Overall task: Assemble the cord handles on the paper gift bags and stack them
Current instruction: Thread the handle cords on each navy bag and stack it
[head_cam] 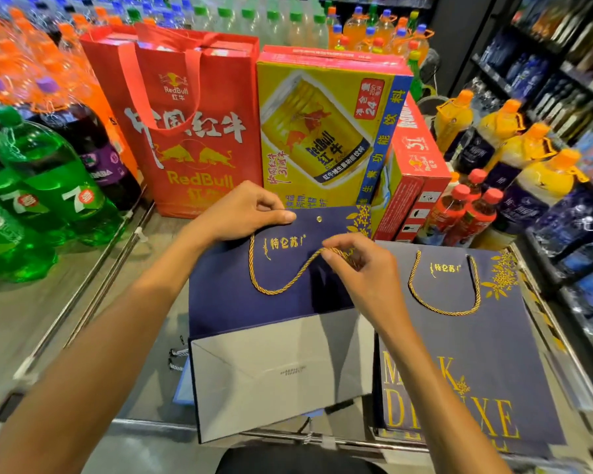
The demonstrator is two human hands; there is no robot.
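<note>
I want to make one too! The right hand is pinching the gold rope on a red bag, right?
Not quite: the head view shows the right hand pinching the gold rope on a dark blue bag, not a red one.

Two navy gift bags (220,285), two gold cord handles (278,290), one red tote (202,138).

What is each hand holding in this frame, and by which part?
The left hand pinches the navy gift bag at its top edge; the right hand pinches the gold cord near its loose right end.
</note>
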